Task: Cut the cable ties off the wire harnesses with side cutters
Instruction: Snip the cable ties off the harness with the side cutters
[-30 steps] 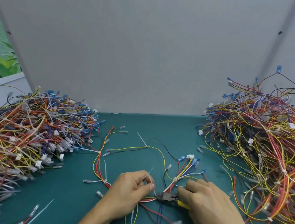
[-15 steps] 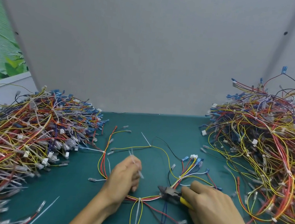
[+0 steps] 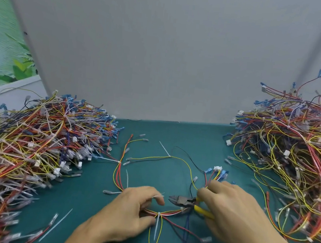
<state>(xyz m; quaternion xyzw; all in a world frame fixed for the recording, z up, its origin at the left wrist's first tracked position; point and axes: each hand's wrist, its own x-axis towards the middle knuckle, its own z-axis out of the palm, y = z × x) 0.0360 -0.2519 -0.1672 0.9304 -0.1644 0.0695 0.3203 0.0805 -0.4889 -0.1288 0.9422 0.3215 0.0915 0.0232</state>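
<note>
Near edge: the left hand (image 3: 131,214) has come back from tossing a cut tie and grips the wire harness (image 3: 173,212) beside the next cable tie (image 3: 157,221). The right hand (image 3: 231,215) holds the side cutters (image 3: 181,200), which have edged closer. Next cut looks set up. Counts: one harness on the desk (image 3: 91,193), at least three ties on it, two heaps: left pile (image 3: 22,145), right pile (image 3: 291,156).

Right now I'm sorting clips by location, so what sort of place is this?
Probably a workbench in a wire-harness shop: a left heap and a right heap of harnesses on a green bench top, and the right hand gripping side cutters by the harness the left hand holds.
</note>
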